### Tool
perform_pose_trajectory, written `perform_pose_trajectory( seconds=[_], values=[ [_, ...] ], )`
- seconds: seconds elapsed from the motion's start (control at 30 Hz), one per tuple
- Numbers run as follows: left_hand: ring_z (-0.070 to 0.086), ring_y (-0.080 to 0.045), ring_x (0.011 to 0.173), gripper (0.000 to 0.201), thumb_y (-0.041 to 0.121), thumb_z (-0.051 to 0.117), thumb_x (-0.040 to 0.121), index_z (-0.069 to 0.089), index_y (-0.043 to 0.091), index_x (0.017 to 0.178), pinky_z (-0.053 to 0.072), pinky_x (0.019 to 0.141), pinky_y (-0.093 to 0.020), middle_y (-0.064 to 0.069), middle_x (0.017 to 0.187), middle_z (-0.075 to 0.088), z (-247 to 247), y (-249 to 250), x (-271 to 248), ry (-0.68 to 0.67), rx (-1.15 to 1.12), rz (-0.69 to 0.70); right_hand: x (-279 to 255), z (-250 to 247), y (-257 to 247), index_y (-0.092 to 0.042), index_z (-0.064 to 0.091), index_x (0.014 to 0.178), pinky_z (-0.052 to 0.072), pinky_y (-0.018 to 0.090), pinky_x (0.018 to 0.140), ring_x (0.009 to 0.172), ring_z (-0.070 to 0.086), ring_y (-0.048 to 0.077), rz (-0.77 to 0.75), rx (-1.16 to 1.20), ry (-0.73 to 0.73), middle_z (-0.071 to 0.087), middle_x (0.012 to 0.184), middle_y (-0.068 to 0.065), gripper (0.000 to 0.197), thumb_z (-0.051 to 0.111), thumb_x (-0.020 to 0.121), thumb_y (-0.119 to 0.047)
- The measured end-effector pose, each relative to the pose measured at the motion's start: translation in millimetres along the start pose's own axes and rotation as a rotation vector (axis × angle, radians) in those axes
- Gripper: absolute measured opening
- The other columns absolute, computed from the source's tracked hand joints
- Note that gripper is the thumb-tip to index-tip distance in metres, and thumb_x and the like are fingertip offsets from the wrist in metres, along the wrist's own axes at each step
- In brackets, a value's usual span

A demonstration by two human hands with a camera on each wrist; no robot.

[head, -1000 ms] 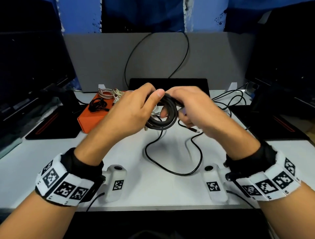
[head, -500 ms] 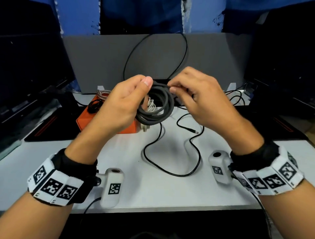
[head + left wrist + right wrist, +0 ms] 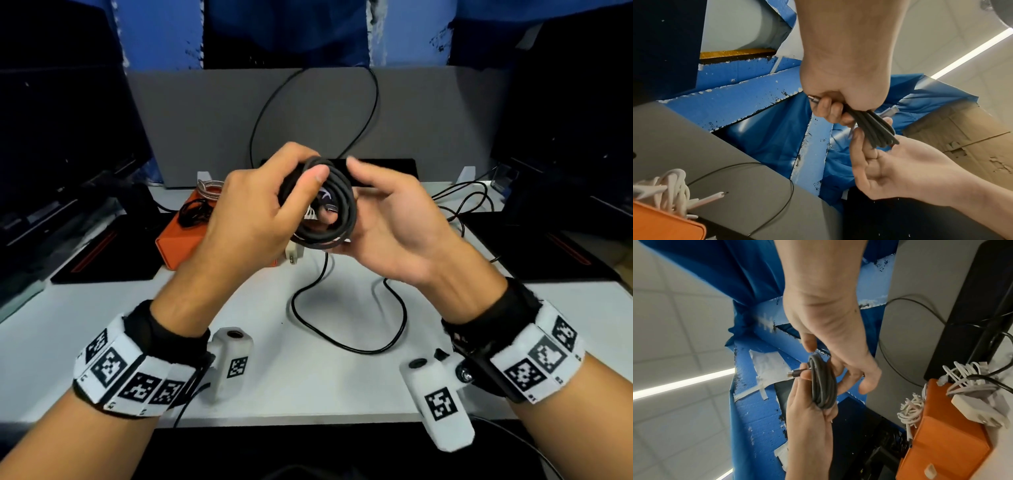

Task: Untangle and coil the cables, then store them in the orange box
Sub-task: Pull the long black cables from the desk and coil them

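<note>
both hands are up in front of the person, above the white table (image 3: 102,329). the left hand (image 3: 246,219) has its grip closed round a dark grey cable coil (image 3: 325,205), thumb pressed over the top of the loops and the fingers curled through from behind. from the left wrist view the strands (image 3: 873,128) run bunched together out of that fist, with a metal plug end (image 3: 813,98) poking out beside the fingers. the right hand (image 3: 394,222) sits palm up just beside and under the coil, fingers loose and mostly straight, its grip open, the lower loops touching the fingers. in the right wrist view the coil (image 3: 823,382) stands edge-on between the two hands, a small connector (image 3: 795,374) sticking out to one side.

the orange box (image 3: 178,240) is on the table behind the left hand, toward the back left. black cable (image 3: 195,214) and a braided silvery one (image 3: 209,186) lie on top of it, and the right wrist view shows white cables (image 3: 962,374) and a white plug adapter (image 3: 980,408) resting on it as well. a thin black cable (image 3: 346,329) loops loose across the table below the hands. a grey divider panel (image 3: 205,120) stands at the back with another thin black wire (image 3: 260,113) arching over it. dark monitors (image 3: 61,144) flank both sides.
</note>
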State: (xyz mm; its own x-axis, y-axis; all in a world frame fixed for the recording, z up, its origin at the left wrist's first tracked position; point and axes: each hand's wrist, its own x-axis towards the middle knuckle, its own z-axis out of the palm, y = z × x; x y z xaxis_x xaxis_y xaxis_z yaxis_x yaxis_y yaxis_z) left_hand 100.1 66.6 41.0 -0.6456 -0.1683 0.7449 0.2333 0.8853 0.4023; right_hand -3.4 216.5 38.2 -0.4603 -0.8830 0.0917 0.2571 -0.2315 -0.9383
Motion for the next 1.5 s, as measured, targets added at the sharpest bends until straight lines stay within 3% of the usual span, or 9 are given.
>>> perform_pose_trajectory(
  seconds=[0.1, 0.3, 0.5, 0.63, 0.9, 1.17, 1.3, 1.4, 1.5],
  values=[
    [0.067, -0.008, 0.085, 0.025, 0.034, 0.050, 0.107, 0.062, 0.029, 0.127, 0.052, 0.076, -0.029, 0.009, 0.094, 0.072, 0, 2, 0, -0.036, 0.023, 0.018, 0, -1, 1, 0.006, 0.061, 0.130, 0.042, 0.055, 0.112, 0.107, 0.060, 0.033, -0.016, -0.157, -0.025, 0.062, 0.116, 0.021, 0.078, 0.046, 0.098, -0.064],
    [0.057, -0.013, 0.072, 0.018, 0.031, 0.046, 0.106, 0.061, 0.021, 0.103, 0.047, 0.066, -0.041, 0.009, 0.080, 0.063, 6, 0, -1, -0.047, 0.143, 0.031, -4, -4, 1, -0.010, 0.068, 0.092, 0.054, 0.030, 0.089, 0.093, 0.067, 0.016, -0.027, -0.431, -0.071, 0.069, 0.090, 0.005, 0.009, 0.072, 0.088, -0.017],
    [0.050, -0.015, 0.055, 0.031, 0.032, 0.044, 0.106, 0.058, 0.012, 0.087, 0.038, 0.051, -0.035, 0.004, 0.061, 0.051, 9, -8, 2, 0.082, 0.299, -0.073, 0, -8, 4, -0.010, 0.070, 0.098, 0.056, 0.043, 0.092, 0.090, 0.073, 0.007, -0.171, -1.053, 0.089, 0.078, 0.092, -0.001, 0.022, 0.063, 0.100, -0.030],
    [0.051, -0.014, 0.054, 0.034, 0.034, 0.049, 0.103, 0.062, 0.012, 0.082, 0.035, 0.053, -0.025, -0.001, 0.058, 0.054, 6, -15, 5, 0.064, 0.268, -0.128, -5, -5, -1, -0.020, 0.072, 0.091, 0.057, 0.034, 0.074, 0.073, 0.071, 0.005, -0.279, -1.513, 0.197, 0.074, 0.083, -0.006, 0.027, 0.054, 0.105, -0.036],
    [0.040, -0.012, 0.053, 0.047, 0.035, 0.059, 0.101, 0.052, 0.003, 0.067, 0.032, 0.052, -0.030, 0.000, 0.052, 0.044, -2, -25, 13, 0.042, -0.101, -0.298, -11, -27, -32, -0.009, 0.067, 0.090, 0.060, 0.040, 0.075, 0.072, 0.076, 0.031, -0.336, -0.781, 0.256, 0.077, 0.080, 0.012, 0.026, 0.049, 0.109, -0.015],
    [0.043, -0.014, 0.052, 0.038, 0.034, 0.056, 0.101, 0.054, 0.011, 0.071, 0.031, 0.049, -0.026, 0.002, 0.051, 0.048, 10, -12, 4, 0.169, 0.076, -0.173, -11, 16, 1, -0.032, 0.064, 0.115, 0.056, 0.031, 0.077, 0.084, 0.066, 0.002, -0.311, -1.265, 0.389, 0.070, 0.098, -0.014, 0.043, 0.058, 0.090, -0.067],
    [0.051, -0.015, 0.052, 0.034, 0.029, 0.057, 0.102, 0.052, 0.012, 0.073, 0.035, 0.048, -0.024, 0.006, 0.052, 0.050, 17, -2, -3, 0.219, 0.055, -0.078, -3, 14, 16, -0.027, 0.065, 0.099, 0.056, 0.035, 0.068, 0.077, 0.068, 0.008, -0.172, -1.125, 0.360, 0.072, 0.084, -0.008, 0.026, 0.066, 0.093, -0.053],
    [0.057, -0.010, 0.048, 0.031, 0.026, 0.059, 0.102, 0.056, 0.011, 0.075, 0.038, 0.047, -0.021, 0.006, 0.049, 0.054, 20, -1, -5, 0.158, 0.010, -0.044, 4, 7, 17, -0.005, 0.070, 0.095, 0.058, 0.050, 0.083, 0.082, 0.072, 0.021, -0.092, -0.783, 0.239, 0.077, 0.089, 0.013, 0.021, 0.072, 0.090, -0.025],
    [0.053, -0.012, 0.051, 0.030, 0.025, 0.060, 0.102, 0.058, 0.010, 0.076, 0.036, 0.049, -0.019, 0.004, 0.051, 0.053, 15, -6, -1, 0.131, -0.042, -0.023, 2, 1, 8, -0.003, 0.074, 0.092, 0.057, 0.045, 0.091, 0.087, 0.070, 0.024, -0.031, -0.539, 0.116, 0.076, 0.090, 0.013, 0.014, 0.070, 0.094, -0.016]
  ],
)
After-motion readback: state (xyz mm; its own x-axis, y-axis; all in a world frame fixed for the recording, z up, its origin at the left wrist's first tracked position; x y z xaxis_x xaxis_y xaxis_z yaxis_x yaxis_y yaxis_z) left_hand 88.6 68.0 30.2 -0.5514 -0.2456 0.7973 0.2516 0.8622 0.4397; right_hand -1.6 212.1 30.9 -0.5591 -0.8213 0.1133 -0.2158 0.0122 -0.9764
